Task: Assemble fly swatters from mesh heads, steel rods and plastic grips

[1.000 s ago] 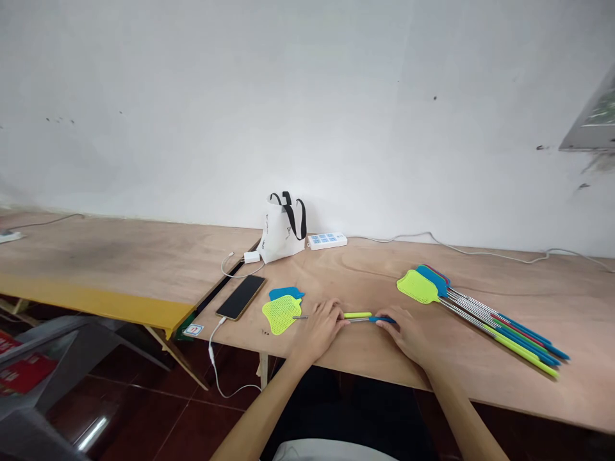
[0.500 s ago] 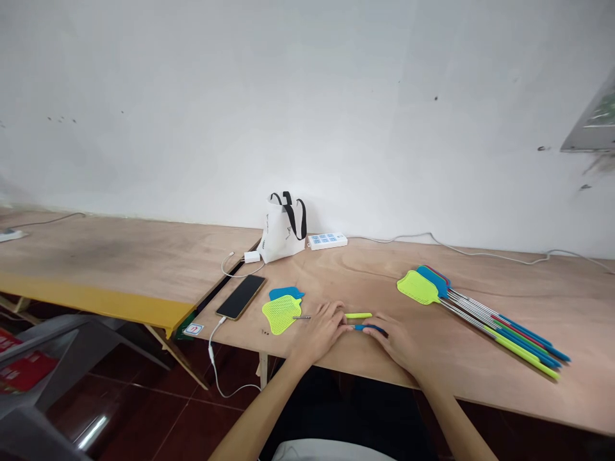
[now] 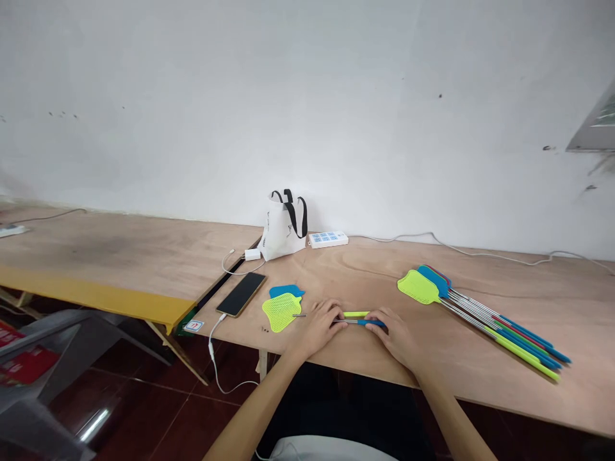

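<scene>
My left hand (image 3: pixel 321 325) rests on the plywood table (image 3: pixel 375 269) with fingers curled on a thin metal rod that runs to the yellow-green swatter head (image 3: pixel 281 312). My right hand (image 3: pixel 394 333) is closed on a blue handle (image 3: pixel 371 323) at the rod's other end. A yellow-green handle (image 3: pixel 355 314) lies just behind the two hands. A blue swatter head (image 3: pixel 285 292) lies partly under the yellow-green one.
A pile of several finished fly swatters (image 3: pixel 480 314) lies to the right. A phone (image 3: pixel 241 294) on a white cable, a white tote bag (image 3: pixel 284 225) and a power strip (image 3: pixel 328 239) sit at the back left. A second table (image 3: pixel 96 256) adjoins on the left.
My right hand drew the blue handle toward the front edge, then brought it back in line with the rod at my left hand. The view shifted slightly.
</scene>
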Action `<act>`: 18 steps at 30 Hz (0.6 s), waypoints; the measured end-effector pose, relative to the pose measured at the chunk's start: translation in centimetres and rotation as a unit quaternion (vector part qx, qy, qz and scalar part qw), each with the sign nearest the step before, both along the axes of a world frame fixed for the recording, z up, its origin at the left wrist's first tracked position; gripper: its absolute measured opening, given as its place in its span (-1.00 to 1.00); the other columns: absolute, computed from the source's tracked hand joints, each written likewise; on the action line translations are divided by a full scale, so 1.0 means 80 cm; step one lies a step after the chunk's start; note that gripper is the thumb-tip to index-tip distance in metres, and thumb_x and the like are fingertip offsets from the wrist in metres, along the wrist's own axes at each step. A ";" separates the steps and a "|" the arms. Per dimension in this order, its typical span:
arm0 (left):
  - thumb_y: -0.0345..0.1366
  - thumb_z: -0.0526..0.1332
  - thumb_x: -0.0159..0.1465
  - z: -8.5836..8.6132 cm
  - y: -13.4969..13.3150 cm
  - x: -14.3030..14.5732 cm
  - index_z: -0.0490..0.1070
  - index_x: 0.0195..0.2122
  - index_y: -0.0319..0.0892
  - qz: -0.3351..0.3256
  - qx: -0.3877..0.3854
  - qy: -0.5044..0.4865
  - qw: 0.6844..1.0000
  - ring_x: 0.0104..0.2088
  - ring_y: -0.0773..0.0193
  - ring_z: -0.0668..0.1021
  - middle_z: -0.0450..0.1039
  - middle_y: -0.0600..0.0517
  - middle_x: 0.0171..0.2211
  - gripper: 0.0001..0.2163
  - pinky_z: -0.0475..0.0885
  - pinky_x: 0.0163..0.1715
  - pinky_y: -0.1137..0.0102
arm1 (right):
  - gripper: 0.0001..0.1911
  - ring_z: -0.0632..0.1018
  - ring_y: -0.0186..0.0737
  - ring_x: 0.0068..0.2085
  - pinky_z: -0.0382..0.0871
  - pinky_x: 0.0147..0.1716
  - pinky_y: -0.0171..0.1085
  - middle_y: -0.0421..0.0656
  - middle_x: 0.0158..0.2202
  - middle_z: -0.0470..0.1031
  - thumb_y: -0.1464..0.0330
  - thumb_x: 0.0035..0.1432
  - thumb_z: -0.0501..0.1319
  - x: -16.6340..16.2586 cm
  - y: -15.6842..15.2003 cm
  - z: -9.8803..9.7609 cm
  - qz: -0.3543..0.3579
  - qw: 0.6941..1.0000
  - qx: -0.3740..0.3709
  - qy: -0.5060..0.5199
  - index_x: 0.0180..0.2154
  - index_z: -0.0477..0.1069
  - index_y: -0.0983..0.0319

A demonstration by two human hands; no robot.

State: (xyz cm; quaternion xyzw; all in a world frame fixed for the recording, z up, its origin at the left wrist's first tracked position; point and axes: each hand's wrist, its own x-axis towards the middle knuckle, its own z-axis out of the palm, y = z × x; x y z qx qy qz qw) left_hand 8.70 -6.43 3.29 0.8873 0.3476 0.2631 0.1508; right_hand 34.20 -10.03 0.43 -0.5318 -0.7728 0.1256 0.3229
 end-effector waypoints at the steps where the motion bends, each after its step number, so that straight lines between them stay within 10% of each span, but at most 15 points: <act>1: -0.23 0.24 0.41 0.002 0.001 -0.003 0.42 -0.17 -0.09 -0.001 -0.007 0.002 1.000 0.09 0.14 0.47 0.45 0.04 0.01 -0.92 0.33 0.12 0.21 | -0.77 0.54 -0.06 -0.08 0.43 -0.02 -0.02 -0.12 -0.14 0.53 0.19 0.40 0.10 0.000 0.000 -0.001 0.004 1.000 0.003 -0.017 -0.14 0.50 0.08; 11: -0.38 0.13 0.40 0.033 0.026 -0.053 0.48 -0.25 -0.11 -0.004 -0.070 0.044 0.997 -0.05 0.14 0.51 0.51 0.00 -0.11 -0.86 0.39 -0.03 0.29 | -0.60 0.50 -0.10 -0.05 0.40 -0.03 -0.05 -0.11 -0.10 0.48 0.35 0.44 -0.02 -0.014 -0.013 0.012 0.068 0.991 0.054 -0.105 0.14 0.45 -0.02; 18: -0.49 0.14 0.32 0.014 0.029 -0.047 0.51 -0.06 -0.09 0.062 -0.057 0.005 0.996 -0.01 0.11 0.55 0.58 0.00 -0.07 -0.74 0.41 0.03 0.26 | -0.69 0.51 -0.11 -0.06 0.40 -0.01 -0.06 -0.12 -0.12 0.50 0.25 0.46 0.01 -0.015 -0.008 0.007 0.035 0.992 0.051 -0.113 0.00 0.50 0.04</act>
